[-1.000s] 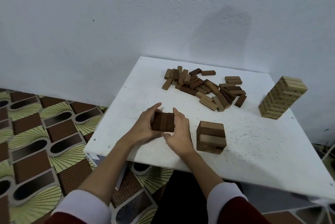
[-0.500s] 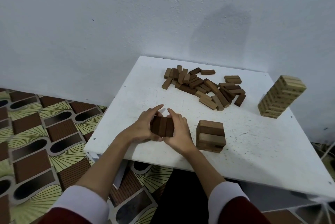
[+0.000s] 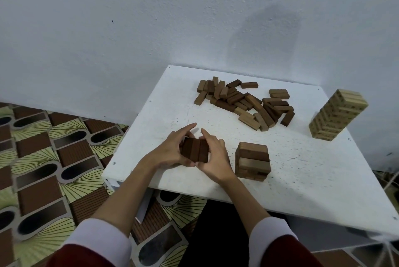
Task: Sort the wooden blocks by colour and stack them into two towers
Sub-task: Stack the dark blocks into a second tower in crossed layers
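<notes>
No legible text, label, brand, number or sign anywhere in view. Dark marks on the sides of the pale blocks in the tower (image 3: pixel 336 115): too small and blurred to read. Dark specks scattered across the white table (image 3: pixel 302 158): not characters. Brown blocks (image 3: pixel 246 102): plain faces, no print.

The square white table (image 3: pixel 302 171) has a matt, painted top, scuffed and speckled with dark marks. The loose pile of brown wooden blocks (image 3: pixel 244 102) at the far side looks smooth and dull, as does the pale wooden tower (image 3: pixel 336 115) on the right. The blue-white wall (image 3: pixel 151 18) behind is rough, grainy plaster.
</notes>
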{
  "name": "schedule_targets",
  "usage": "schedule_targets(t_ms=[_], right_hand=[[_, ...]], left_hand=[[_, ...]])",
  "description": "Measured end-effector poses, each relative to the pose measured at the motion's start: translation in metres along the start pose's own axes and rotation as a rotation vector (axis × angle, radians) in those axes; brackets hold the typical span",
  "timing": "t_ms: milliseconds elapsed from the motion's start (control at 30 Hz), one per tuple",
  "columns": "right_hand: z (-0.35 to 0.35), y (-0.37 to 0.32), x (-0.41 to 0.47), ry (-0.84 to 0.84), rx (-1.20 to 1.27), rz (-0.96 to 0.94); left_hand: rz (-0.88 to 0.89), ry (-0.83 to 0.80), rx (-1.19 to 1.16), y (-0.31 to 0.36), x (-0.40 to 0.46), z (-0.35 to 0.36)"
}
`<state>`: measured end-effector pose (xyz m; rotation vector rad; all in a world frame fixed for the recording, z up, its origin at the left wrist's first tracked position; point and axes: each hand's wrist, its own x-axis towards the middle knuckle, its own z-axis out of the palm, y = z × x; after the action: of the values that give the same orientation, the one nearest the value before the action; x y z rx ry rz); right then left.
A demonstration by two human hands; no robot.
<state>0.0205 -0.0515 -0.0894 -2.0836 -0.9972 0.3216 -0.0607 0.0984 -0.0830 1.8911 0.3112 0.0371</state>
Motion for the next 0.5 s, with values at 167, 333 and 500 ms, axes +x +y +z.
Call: schedule_targets(t_ms=[167,333,500], right_hand=[[-0.002,-0.011,0.004,0.006,0.032,0.069],[-0.013,-0.032,0.011,-0.152,-0.165,0.06],[-0.047,-0.054,0.006,-0.153,-0.192,-0.072]], left_hand=[[-0.02,-0.019,-0.026,0.01,-0.001,-0.001],[0.009,0.012,0.109,0.023,-0.009,-0.005],[0.106,0.144,0.121,0.046,-0.02,-0.006]])
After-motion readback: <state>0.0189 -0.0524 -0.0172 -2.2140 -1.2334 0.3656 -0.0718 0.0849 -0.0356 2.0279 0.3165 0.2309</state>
